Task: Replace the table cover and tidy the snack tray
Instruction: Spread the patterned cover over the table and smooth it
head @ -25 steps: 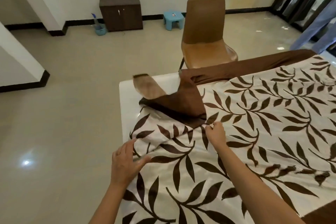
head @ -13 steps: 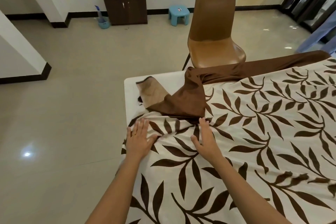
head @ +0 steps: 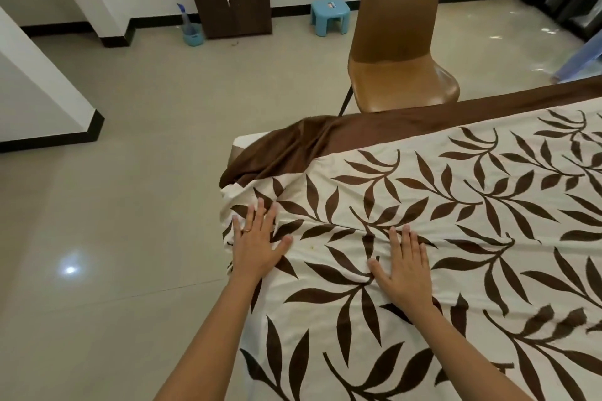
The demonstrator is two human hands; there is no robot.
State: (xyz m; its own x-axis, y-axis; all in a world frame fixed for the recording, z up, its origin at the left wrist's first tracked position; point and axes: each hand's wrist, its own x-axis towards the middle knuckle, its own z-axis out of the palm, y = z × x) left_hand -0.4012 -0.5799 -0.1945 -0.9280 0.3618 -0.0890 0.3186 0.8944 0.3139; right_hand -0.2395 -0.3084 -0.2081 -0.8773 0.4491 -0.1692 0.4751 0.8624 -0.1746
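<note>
Smoothing cream cotton table cover with brown leaf print (head: 439,221) across white worktop (head: 242,141). Left hand (head: 257,239) and right hand (head: 402,267) flat, fingers spread, holding nothing. Bunched brown border corner (head: 280,153) just beyond left hand, nearer it; likely next.

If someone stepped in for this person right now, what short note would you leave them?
Left hand: open, flat on the leaf-print cover at the table's left edge.
Right hand: open, flat on the cover further in.
Cover: spread over most of the table; its brown border is bunched at the far left corner, where a bit of white table shows.
Done: cover laid on.
Left: straighten that corner, smooth the creases between the hands. No snack tray is in view; that part remains.
</note>
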